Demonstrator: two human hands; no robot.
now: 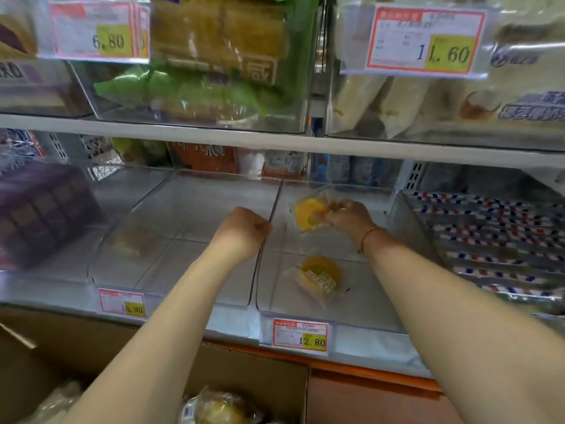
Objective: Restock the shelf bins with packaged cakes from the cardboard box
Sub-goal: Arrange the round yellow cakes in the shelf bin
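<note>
My right hand [347,217] reaches into a clear plastic shelf bin [305,313] and pinches a yellow packaged cake [307,214] by its wrapper, deep in the bin. A second yellow packaged cake [321,275] lies on the bin floor nearer the front. My left hand [246,229] is curled into a fist at the divider wall between this bin and the bin to its left; whether it grips the wall I cannot tell. The open cardboard box [253,371] stands below the shelf, with more wrapped cakes [218,408] inside.
The neighbouring clear bin [171,289] on the left holds one pale package. Purple packages [39,215] fill the far-left bin, and red-white-blue striped packages [495,240] the right one. An upper shelf [275,142] with full bins hangs close above. Price tags line the shelf fronts.
</note>
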